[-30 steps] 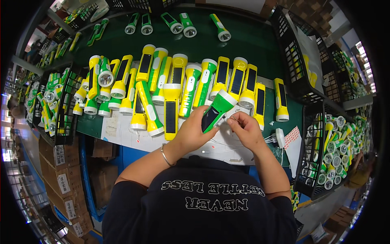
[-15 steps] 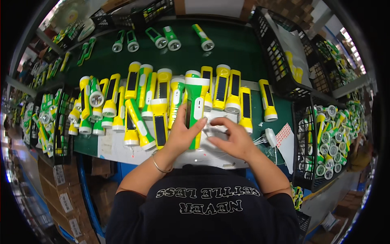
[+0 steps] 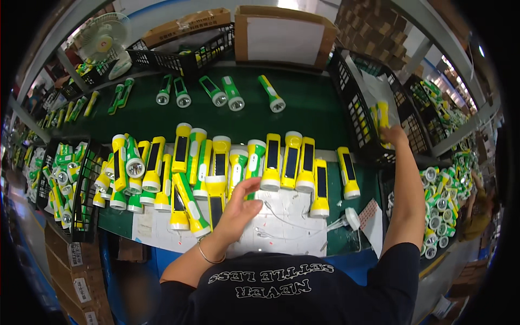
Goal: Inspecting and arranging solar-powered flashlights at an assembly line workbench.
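Note:
My right hand [image 3: 394,135] reaches into the black crate [image 3: 352,92] at the back right. Its fingers close around the lower part of a yellow flashlight [image 3: 382,112], partly hiding it. Over the white sheet, my left hand [image 3: 241,212] is empty, with thumb and fingers apart. Just beyond its fingertips stands a green-and-yellow flashlight [image 3: 254,157] with a white rim. Beside that, a row of yellow flashlights with dark solar panels, one of them [image 3: 292,157] near the middle, spreads across the bench. A white charger [image 3: 352,218] with thin cables [image 3: 292,225] lies right of my left hand.
Several flashlights, such as a green one [image 3: 232,92], lie on the dark green surface behind. A crate of flashlights [image 3: 81,189] stands left. Many more flashlights [image 3: 441,203] are heaped at the right. A cardboard box [image 3: 284,38] and a fan [image 3: 103,38] are at the back.
My right hand has gone from the middle to the back-right crate. The large green flashlight has left my left hand. The view has tilted, so the bench sits lower in it.

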`<state>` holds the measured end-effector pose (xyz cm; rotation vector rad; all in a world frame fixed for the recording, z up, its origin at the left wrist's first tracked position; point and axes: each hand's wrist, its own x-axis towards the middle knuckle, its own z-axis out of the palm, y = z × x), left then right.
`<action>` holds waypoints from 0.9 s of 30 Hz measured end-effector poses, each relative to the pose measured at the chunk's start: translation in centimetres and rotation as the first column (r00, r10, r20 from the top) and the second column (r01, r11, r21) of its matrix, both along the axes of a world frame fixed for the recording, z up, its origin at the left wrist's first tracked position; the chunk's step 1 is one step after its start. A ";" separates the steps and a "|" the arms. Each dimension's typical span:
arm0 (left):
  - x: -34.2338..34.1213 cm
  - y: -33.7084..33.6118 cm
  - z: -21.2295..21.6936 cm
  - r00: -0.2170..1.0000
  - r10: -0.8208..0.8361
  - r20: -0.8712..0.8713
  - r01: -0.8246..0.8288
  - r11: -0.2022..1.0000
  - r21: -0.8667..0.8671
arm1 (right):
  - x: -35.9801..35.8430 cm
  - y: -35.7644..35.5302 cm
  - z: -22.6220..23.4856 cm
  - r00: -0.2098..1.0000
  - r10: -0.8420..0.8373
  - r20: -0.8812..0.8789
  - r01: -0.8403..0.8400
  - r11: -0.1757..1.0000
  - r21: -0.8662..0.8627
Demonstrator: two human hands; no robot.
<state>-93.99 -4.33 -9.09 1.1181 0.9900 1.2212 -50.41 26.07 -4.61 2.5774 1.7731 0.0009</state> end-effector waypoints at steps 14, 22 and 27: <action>-3.3 0.0 0.7 0.997 0.000 0.075 0.009 0.993 -0.120 | -32.9 3.4 -8.9 0.747 0.546 -0.379 -0.552 0.827 0.104; -3.9 0.0 -0.4 0.633 -0.060 0.772 0.388 0.887 -0.249 | -27.5 -3.8 1.4 -0.077 0.228 -0.971 -0.587 0.776 0.228; -2.1 0.9 1.0 0.115 -0.222 0.968 0.764 0.642 0.056 | -23.0 -13.8 2.5 -0.295 0.320 -0.900 -0.881 0.274 0.386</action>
